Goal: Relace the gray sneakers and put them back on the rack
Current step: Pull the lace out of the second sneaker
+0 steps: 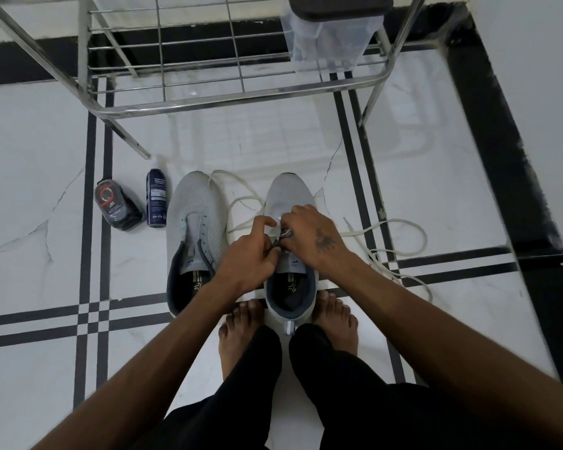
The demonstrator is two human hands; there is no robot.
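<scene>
Two gray sneakers stand side by side on the white floor, toes pointing away from me. The left sneaker (194, 235) has bare eyelets and no lace. Over the right sneaker (288, 196) both hands work at the eyelets. My left hand (251, 254) pinches the white lace near the tongue. My right hand (312, 235) pinches the lace at the eyelet area too. Loose white lace (400, 235) trails in loops on the floor to the right, and more lace (241, 196) lies between the shoes.
A steel shoe rack (241, 99) stands just beyond the sneakers, with a clear plastic container (329, 37) on its shelf. A dark spray bottle (156, 198) and a small dark polish pack (116, 204) lie left of the shoes. My bare feet (241, 332) touch the right sneaker's heel.
</scene>
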